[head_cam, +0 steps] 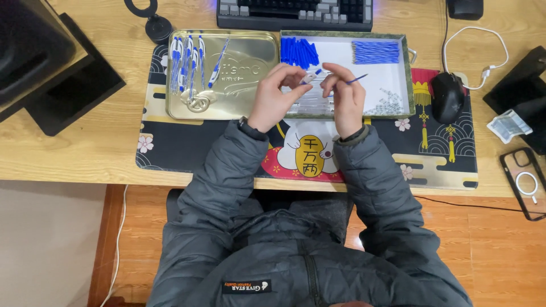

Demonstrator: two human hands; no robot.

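My left hand pinches a clear pen barrel with a blue tip above the green-rimmed tray. Close beside it, my right hand grips a thin blue refill between its fingers, its point sticking out to the right. Inside the tray lie a pile of blue caps, a row of blue refills, small springs and clear barrels partly hidden under my hands. Several finished blue-and-white pens rest in the gold tin lid to the left.
A patterned desk mat covers the wooden desk. A keyboard sits at the back, a black mouse and white cable at the right, a phone case far right, dark speaker boxes at left.
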